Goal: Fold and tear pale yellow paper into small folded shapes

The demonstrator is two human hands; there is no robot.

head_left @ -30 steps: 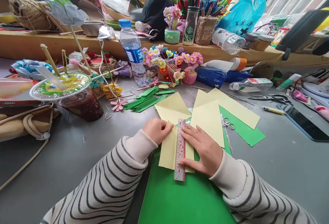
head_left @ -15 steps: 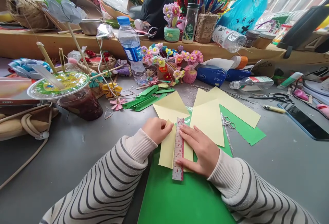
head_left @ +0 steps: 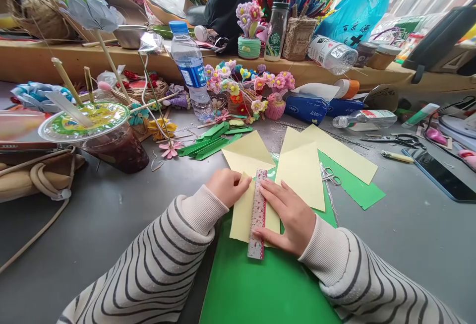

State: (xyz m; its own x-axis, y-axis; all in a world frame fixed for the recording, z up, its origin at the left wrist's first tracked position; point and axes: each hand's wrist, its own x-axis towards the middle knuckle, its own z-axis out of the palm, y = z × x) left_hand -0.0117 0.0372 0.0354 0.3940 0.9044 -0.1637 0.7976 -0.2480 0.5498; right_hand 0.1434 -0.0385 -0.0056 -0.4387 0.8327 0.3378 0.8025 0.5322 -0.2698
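Note:
A pale yellow paper strip lies on a glossy green sheet in front of me. Across it, nearly upright in view, rests a short pink-and-white ruler with small printed figures. My left hand is closed in a pinch at the paper's upper left edge. From the right, my right hand holds the ruler down, fingertips near its top and thumb near its lower part. More yellow paper pieces lie just beyond my hands, with small scissors beside them.
Folded green paper strips lie at the back left. A lidded drink cup stands at left, a water bottle behind. Large scissors, a craft knife and a phone are at right. Crocheted flowers line the back.
The ruler's lower end has shifted slightly to the left and tilted a little, with my right hand on it. My left hand keeps its pinch in the same place.

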